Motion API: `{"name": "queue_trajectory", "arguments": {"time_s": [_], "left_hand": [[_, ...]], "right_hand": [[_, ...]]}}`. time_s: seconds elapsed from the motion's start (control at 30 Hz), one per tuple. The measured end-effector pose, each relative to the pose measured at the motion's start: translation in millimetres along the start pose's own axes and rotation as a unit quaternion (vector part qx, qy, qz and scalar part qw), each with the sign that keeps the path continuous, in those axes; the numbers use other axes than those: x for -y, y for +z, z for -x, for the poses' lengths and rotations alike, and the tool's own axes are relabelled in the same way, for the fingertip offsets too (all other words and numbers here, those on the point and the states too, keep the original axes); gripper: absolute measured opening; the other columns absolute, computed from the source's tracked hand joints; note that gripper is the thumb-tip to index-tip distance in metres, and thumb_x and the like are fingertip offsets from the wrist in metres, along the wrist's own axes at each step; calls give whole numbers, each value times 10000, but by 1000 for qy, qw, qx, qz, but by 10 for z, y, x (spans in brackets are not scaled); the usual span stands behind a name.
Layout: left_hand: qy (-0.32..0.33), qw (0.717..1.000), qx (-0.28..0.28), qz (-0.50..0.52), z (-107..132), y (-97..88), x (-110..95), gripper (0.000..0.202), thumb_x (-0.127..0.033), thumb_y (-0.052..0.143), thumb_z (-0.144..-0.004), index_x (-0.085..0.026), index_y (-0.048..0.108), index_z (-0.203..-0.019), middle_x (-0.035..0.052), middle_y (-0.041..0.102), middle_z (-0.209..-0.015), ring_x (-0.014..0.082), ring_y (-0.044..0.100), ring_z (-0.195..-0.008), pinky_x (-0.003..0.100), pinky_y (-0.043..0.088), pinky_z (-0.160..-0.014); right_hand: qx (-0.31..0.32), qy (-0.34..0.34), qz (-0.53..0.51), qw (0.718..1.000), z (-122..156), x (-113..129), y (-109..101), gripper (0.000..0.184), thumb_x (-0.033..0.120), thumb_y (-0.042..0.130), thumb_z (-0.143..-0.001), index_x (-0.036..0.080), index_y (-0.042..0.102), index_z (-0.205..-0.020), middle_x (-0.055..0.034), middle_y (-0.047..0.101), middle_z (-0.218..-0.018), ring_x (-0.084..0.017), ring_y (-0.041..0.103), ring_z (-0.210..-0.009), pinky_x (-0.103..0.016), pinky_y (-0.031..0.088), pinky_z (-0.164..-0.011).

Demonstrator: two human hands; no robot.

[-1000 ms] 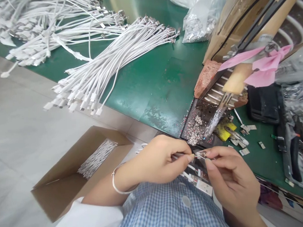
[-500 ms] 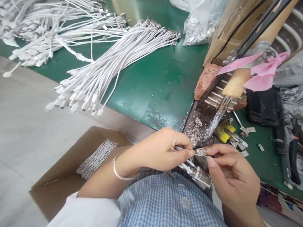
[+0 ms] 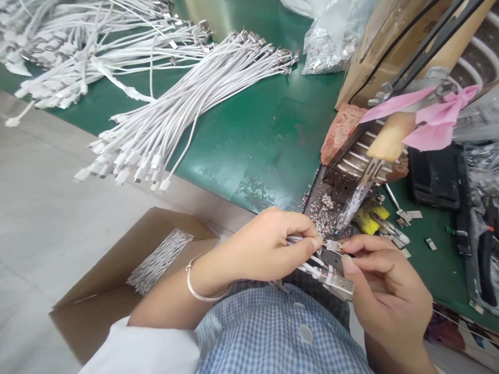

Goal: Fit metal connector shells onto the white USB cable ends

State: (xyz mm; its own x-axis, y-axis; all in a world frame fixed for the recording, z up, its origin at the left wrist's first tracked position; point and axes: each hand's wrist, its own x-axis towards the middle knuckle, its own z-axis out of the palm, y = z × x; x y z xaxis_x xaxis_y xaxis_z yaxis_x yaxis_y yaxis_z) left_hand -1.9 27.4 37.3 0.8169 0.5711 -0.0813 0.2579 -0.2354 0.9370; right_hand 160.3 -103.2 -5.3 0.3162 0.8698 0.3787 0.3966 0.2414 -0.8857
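Note:
My left hand (image 3: pixel 282 245) is closed in a pinch on white USB cables (image 3: pixel 308 268) near their ends. A small metal USB connector (image 3: pixel 334 245) sits at the end of the cable between my hands. My right hand (image 3: pixel 389 287) pinches this connector's far end with thumb and forefinger. Below the fingertips, further cables from the same hold end in silver USB plugs (image 3: pixel 341 285), close to my lap. Just beyond my hands a soldering iron (image 3: pixel 357 199) with a wooden handle is fixed tip down. The palm side of my left hand is hidden.
A bundle of white cables (image 3: pixel 187 108) lies on the green table (image 3: pixel 251 149), with more cables behind. A cardboard box (image 3: pixel 103 269) with cables stands below left. Near the iron are a brick (image 3: pixel 342 130), a yellow sponge (image 3: pixel 367 219) and pliers (image 3: pixel 485 255).
Both hands still hold the cable and connector. My right hand has shifted slightly right and down, and the hanging plugs have moved slightly right and up.

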Motion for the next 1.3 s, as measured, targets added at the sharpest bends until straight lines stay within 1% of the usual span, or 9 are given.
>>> {"name": "queue_trajectory", "arguments": {"time_s": [0.1,0.27,0.47,0.53,0.73,0.97,1.17,1.3], "left_hand": [[-4,1000,1,3,4,-1,5,166,-125,585,-879,-120,643,-723,-74,480,-561,37,379,-496,142,318,-479],[2,1000,19,0,2,-9,12,167,-120,572,-873,-127,658,-729,-66,500,-562,48,375,-494,154,327,-481],[8,1000,17,10,-21,-17,-8,177,-122,564,-869,-128,665,-724,-57,522,-562,57,402,-503,168,345,-502],[3,1000,20,10,-26,-24,-22,183,-116,561,-870,-128,669,-723,-54,524,-559,62,414,-510,174,353,-512],[-16,999,37,13,-56,-56,-32,182,-140,575,-877,-123,678,-728,-54,528,-581,64,427,-529,175,373,-538],[-22,998,45,30,-86,-105,-68,178,-120,590,-864,-115,679,-711,-57,508,-561,59,420,-530,169,378,-546],[-22,997,64,32,-99,-116,-58,174,-139,582,-868,-120,675,-722,-42,544,-592,68,447,-555,164,377,-532],[-31,997,67,30,-120,-126,-57,189,-151,586,-864,-128,653,-689,-59,485,-557,65,413,-530,173,373,-533]], "right_hand": [[-3,-3,-2,1000,-15,-2,2,191,7,645,-844,195,608,-851,-17,655,-965,-120,620,-923,-250,527,-790],[-5,6,0,1000,-34,-2,11,186,28,649,-842,210,612,-835,-26,657,-938,-149,631,-870,-279,539,-717],[-34,27,10,999,-65,49,46,170,64,658,-849,224,613,-812,-27,664,-913,-173,636,-848,-325,551,-712],[-30,29,9,999,-81,49,43,162,70,659,-848,223,619,-812,-23,668,-911,-173,642,-849,-323,549,-715],[-22,-2,6,1000,-124,7,22,183,44,659,-836,221,619,-817,-24,667,-915,-165,640,-848,-314,540,-734],[-29,1,21,999,-138,10,20,176,58,668,-834,225,617,-808,-20,669,-923,-180,644,-871,-342,535,-759],[-25,4,23,999,-143,14,12,177,53,671,-828,222,618,-819,-20,669,-943,-179,641,-883,-347,526,-773],[-30,8,22,999,-147,24,30,173,64,668,-836,229,618,-816,-24,668,-936,-189,642,-883,-360,532,-763]]}}
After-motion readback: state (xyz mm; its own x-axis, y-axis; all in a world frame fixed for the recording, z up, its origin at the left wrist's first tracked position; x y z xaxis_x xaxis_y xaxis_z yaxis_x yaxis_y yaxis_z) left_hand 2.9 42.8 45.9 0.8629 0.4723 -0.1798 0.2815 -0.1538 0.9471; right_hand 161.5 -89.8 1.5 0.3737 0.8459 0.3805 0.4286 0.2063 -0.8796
